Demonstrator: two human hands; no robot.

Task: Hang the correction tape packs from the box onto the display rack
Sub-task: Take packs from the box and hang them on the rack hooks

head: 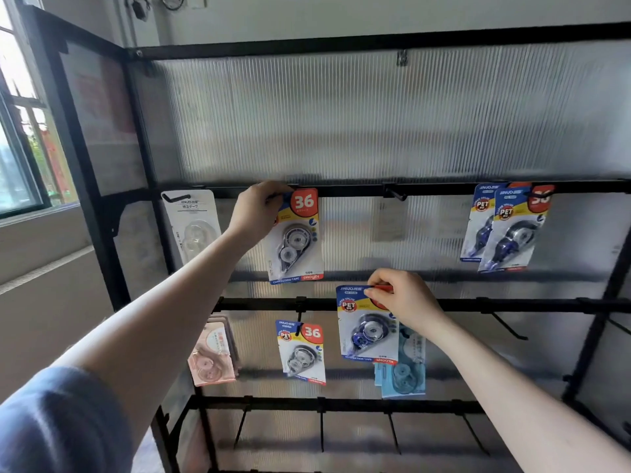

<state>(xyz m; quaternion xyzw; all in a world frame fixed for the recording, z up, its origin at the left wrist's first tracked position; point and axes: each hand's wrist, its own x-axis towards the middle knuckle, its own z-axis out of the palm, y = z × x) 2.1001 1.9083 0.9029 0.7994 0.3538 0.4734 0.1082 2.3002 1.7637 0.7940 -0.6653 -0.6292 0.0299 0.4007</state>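
- While both arms are reaching up to the black display rack (341, 191), the left hand (255, 213) is pinching the top left corner of a grey correction tape pack (296, 238) marked "36", holding it against the upper rail.
- That pack is hanging upright just below the upper rail, between a white pack (191, 223) on the far left hook and an empty hook (395, 193) to its right.
- The right hand (404, 298) is gripping the top edge of a blue correction tape pack (365, 327) between curled fingers and thumb, holding it in front of the middle rail (512, 305).
- Whether either held pack is already sitting on a hook cannot be told, since the hands are covering the hang holes.
- Two blue packs (505, 230) are hanging together, overlapping, at the right end of the upper rail.
- Along the middle rail, a pink pack (211, 356), a second grey "36" pack (302, 353) and a pale blue pack (406, 370) are hanging, the last partly behind the pack in the right hand.
- Bare prongs (322, 428) are projecting from the lowest rail.
- At the far left, a window (20, 158) is letting in daylight.
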